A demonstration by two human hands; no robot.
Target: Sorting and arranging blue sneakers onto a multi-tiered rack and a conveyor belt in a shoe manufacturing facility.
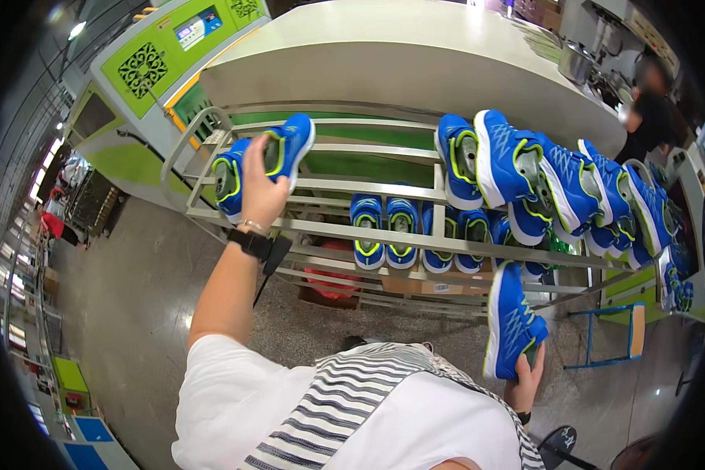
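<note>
My left hand [264, 188] reaches to the left end of a metal rack [329, 185], its fingers and thumb closed about the heel side of a blue sneaker [296, 141] with a white sole and lime trim. Just left of that hand, a matching sneaker [227, 186] rests on the same upper tier. Low on the right, my right hand [526, 377] holds another blue sneaker [512, 317] by its opening, toe up and sole to the left. Part of that hand is hidden behind the shoe.
More blue sneakers [509, 160] crowd the rack's upper right, several leaning on one another. Pairs [385, 231] stand on the tier below. Behind the rack is a pale counter [384, 66]; a green machine [145, 70] stands left. A blue-framed stool [615, 333] and another person [648, 110] are at right.
</note>
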